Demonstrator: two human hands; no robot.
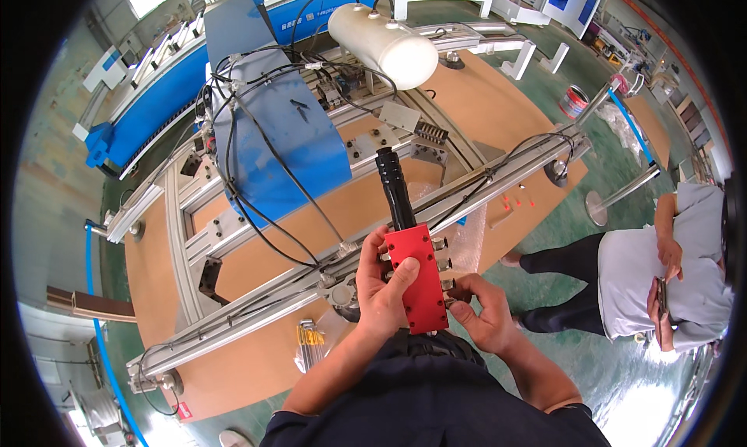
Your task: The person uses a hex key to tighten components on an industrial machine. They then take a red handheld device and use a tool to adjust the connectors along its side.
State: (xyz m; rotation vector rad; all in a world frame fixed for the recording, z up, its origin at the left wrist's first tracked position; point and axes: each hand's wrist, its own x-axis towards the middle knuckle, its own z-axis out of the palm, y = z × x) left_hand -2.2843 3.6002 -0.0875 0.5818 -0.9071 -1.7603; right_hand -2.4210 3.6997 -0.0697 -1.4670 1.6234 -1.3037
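Observation:
A red metal manifold block [419, 287] with dark screws along its edges is in front of my body, long side roughly upright. My left hand [381, 295] is closed around its left side, thumb pressed on the red face. A ribbed black tube [394, 186] sticks up from the block's top end. Several small metal fittings [445, 264] stand out along the block's right side. At the lowest of these, my right hand [484, 315] has thumb and fingers pinched together on a fitting, which the fingertips partly hide.
Beyond my hands is an aluminium frame [498, 178] on brown board, carrying a blue cover [288, 147], black cables and a white tank [385, 46]. A tool set with yellow parts [311, 342] lies at near left. To the right, a person [654, 268] holds a phone.

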